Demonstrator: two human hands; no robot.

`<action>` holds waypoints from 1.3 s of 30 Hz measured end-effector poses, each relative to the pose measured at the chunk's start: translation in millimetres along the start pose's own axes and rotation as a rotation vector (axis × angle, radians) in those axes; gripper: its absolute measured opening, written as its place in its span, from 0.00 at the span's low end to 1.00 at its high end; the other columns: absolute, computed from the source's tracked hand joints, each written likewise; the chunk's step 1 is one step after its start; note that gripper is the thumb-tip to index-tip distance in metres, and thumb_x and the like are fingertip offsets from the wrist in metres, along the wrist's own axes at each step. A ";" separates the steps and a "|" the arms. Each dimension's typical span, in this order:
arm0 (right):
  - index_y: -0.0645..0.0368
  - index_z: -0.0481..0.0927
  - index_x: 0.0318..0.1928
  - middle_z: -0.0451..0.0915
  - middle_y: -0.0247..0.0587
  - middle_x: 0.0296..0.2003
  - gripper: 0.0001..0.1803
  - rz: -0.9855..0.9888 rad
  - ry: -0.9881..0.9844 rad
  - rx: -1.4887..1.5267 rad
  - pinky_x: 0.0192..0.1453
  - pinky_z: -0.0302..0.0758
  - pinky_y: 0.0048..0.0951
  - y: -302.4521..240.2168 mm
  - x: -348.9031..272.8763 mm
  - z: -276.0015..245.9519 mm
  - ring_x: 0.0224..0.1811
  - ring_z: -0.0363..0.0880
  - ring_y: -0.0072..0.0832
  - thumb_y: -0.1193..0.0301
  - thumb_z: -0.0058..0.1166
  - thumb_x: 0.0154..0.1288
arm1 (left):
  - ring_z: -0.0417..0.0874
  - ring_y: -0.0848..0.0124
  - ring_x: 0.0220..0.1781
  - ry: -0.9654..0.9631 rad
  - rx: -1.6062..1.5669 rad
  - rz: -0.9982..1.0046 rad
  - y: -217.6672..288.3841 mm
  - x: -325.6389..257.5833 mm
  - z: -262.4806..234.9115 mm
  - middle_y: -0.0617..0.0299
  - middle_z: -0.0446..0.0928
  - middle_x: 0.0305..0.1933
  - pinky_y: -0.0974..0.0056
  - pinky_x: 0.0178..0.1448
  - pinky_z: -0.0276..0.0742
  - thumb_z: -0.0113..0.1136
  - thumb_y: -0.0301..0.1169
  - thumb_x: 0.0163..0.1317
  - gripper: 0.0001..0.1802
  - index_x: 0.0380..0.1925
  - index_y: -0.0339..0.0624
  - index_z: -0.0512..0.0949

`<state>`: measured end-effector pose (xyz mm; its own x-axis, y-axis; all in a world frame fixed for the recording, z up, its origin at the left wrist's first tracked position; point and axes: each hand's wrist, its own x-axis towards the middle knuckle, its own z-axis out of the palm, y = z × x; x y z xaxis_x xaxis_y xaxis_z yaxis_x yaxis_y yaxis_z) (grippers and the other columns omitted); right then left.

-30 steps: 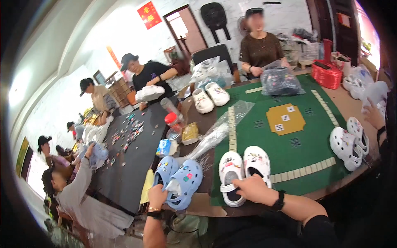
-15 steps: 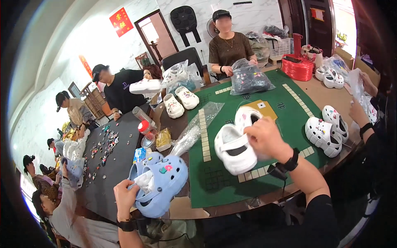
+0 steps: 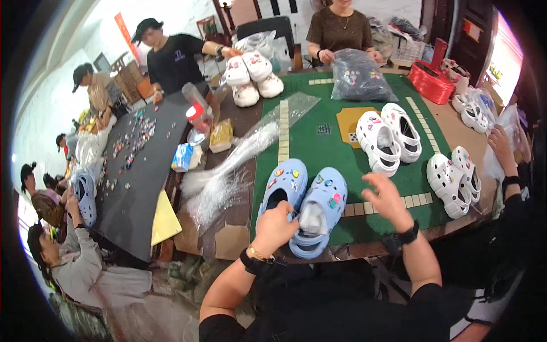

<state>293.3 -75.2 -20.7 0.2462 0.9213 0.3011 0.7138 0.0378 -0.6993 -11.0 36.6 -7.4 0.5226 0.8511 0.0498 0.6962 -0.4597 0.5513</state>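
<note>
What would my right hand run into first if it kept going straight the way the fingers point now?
Your right hand hovers open, fingers aimed up and left across the green mat. The nearest thing on that line looks like the pair of white clogs, though the hand may pass left of them onto bare mat; depth is unclear.

A square table topped with green felt was seen; on it were laid a pair of light-blue foam clogs, white clogs and crumpled clear plastic bags.

left hand grips blue clogs | right hand hovers open
</note>
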 end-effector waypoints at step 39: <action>0.61 0.80 0.43 0.81 0.45 0.39 0.16 -0.206 0.131 -0.004 0.49 0.72 0.40 -51.2 -12.2 69.1 0.43 0.75 0.45 0.73 0.63 0.52 | 0.76 0.52 0.56 0.267 -0.154 0.444 -21.2 -15.4 11.4 0.51 0.79 0.48 0.53 0.60 0.71 0.69 0.36 0.55 0.23 0.48 0.37 0.76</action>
<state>208.4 -61.7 -33.3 0.1781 0.8361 0.5188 0.7605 0.2176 -0.6118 -28.1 30.4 -29.3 0.5928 0.6274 0.5049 0.3461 -0.7645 0.5438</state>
